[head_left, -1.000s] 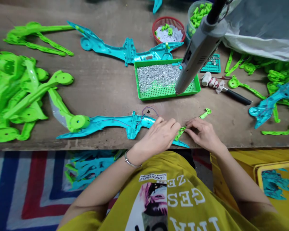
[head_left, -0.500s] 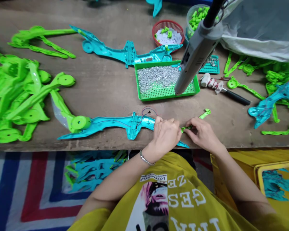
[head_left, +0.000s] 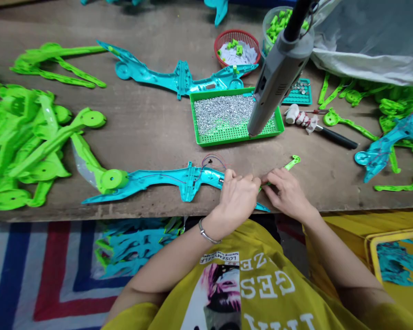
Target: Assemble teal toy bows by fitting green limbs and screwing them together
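On the bench in front of me lies a turquoise plastic bow-shaped shell (head_left: pixel 158 178) with thin wires and a green limb piece (head_left: pixel 114 178) fitted at its left end. My left hand (head_left: pixel 240 196) is closed over the shell's right part, its fingers curled at a green plastic arm (head_left: pixel 293 161). My right hand (head_left: pixel 285 191) pinches the same arm, whose rounded end sticks out beyond the fingers. The hands nearly touch. My fingers hide where the arm meets the shell. A small black piece (head_left: pixel 210 161) lies by the looped wires.
An electric screwdriver (head_left: pixel 277 78) hangs over a green tray (head_left: pixel 237 140) of screws. Behind are another turquoise shell (head_left: pixel 151 75) and a red basket (head_left: pixel 237 33). Green parts (head_left: pixel 24 146) are piled left. A black-handled tool (head_left: pixel 339 137) lies right.
The view shifts slightly. Both hands stay at the green arm, with the right fingers curled a little closer to the left hand.
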{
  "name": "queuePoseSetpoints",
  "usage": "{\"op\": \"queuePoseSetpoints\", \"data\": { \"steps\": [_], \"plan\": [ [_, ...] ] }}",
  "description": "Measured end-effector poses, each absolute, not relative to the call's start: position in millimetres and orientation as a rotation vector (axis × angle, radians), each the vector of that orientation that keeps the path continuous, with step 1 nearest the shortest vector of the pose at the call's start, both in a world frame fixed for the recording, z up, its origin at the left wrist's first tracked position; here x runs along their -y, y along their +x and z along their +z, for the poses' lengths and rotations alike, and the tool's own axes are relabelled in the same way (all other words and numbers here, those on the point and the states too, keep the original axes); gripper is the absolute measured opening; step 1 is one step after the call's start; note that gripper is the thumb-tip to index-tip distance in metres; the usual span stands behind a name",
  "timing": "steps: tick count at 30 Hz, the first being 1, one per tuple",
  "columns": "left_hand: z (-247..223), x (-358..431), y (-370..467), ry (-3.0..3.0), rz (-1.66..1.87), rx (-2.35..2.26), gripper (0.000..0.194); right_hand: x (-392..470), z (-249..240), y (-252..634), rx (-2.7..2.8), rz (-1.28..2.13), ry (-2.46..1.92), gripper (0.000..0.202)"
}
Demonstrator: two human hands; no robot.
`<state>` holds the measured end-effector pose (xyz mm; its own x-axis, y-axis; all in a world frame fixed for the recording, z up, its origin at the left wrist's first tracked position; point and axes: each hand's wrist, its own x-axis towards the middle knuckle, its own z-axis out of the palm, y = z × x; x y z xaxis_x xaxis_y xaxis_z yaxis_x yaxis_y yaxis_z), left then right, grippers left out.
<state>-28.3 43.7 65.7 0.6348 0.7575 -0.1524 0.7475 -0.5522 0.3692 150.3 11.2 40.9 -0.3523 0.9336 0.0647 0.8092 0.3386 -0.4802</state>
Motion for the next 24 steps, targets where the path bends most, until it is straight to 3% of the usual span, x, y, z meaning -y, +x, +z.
{"op": "queuePoseSetpoints", "data": {
  "steps": [5,11,16,24],
  "plan": [
    [69,-41,-32,2.607,0.053,-1.055,0.021,-9,37,149,2.270,0.544,-1.498,0.018],
    [56,-22,-55,2.791,0.336,-0.904,0.025,-7,37,148,2.225,0.502,-1.571,0.013],
    [44,-15,-82,2.740,0.492,-0.941,0.030,-3,35,147,2.244,0.573,-1.534,0.028],
    [46,-28,-85,2.714,0.397,-1.146,0.025,-2,31,151,2.301,0.528,-1.493,0.040]
  ]
}}
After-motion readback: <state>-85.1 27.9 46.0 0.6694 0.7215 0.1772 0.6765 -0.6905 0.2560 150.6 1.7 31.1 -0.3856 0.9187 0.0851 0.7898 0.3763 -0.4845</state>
